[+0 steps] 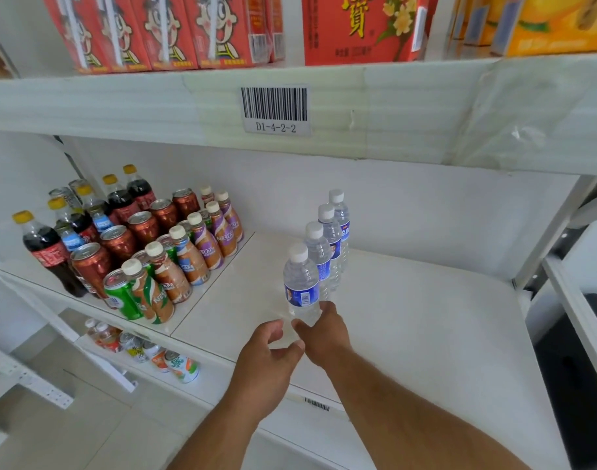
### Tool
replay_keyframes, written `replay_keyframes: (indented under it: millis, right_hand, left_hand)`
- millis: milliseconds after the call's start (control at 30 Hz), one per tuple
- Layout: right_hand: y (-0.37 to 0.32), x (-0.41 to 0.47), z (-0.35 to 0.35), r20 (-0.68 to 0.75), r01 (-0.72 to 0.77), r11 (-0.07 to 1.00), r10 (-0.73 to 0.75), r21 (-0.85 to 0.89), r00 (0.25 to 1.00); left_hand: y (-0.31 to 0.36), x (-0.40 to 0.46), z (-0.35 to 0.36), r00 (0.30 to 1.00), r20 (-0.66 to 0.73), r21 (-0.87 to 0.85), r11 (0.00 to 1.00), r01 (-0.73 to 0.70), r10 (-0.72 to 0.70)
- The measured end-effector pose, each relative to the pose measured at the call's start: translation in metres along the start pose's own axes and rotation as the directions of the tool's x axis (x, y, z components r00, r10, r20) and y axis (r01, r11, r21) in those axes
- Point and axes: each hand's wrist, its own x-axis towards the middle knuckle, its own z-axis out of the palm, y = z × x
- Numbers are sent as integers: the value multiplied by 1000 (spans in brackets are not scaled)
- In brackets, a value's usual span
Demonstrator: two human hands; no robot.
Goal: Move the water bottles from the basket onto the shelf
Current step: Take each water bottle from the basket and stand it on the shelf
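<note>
the right hand point(324, 330) grips the base of the front clear plastic water bottle point(301, 283), standing it on the white shelf point(409, 310) ahead of three others, likely to continue the row. the left hand point(270, 354) hovers beside it, fingers loosely curled, empty.

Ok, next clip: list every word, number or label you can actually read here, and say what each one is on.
"D1-4-2-2": on the barcode tag on the upper shelf edge.
"NESCAFE", partly cut off on most: on the coffee bottles.
One large Chinese character: on the red carton, small print blurred.
Water bottle labels, cola bottle labels, red cartoon cartons, lower barcode sticker: too small or blurred to read.
</note>
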Motion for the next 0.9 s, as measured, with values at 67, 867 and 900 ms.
replay_keyframes:
  millis: [67, 867, 900]
  right_hand:
    - [2, -3, 0, 51, -7, 1000, 8, -30, 999]
    - [112, -267, 12, 187, -328, 914, 288, 237, 939]
    - [124, -280, 18, 196, -359, 911, 322, 201, 926]
  left_hand:
    - [-2, -4, -3, 1000, 10, -6, 1000, 3, -3]
    - [-149, -141, -62, 954, 299, 59, 998, 8, -26]
    - [-162, -148, -60, 943, 329, 64, 997, 33, -53]
